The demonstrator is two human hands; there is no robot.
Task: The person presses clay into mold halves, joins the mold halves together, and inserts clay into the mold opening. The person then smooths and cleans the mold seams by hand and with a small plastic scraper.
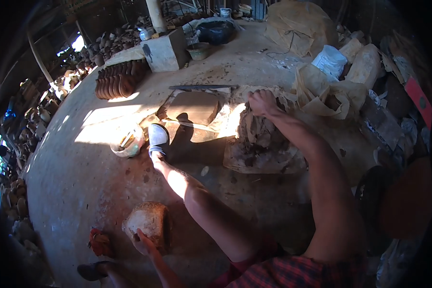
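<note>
Seemingly, the scrap heap (pixel 260 135) runs lengthwise front-to-back.

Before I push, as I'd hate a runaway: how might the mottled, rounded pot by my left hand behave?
The mottled pot may roll or rock, given its curved side. Its bulk suggests some heft. Its rough-looking surface probably isn't slippery.
</note>
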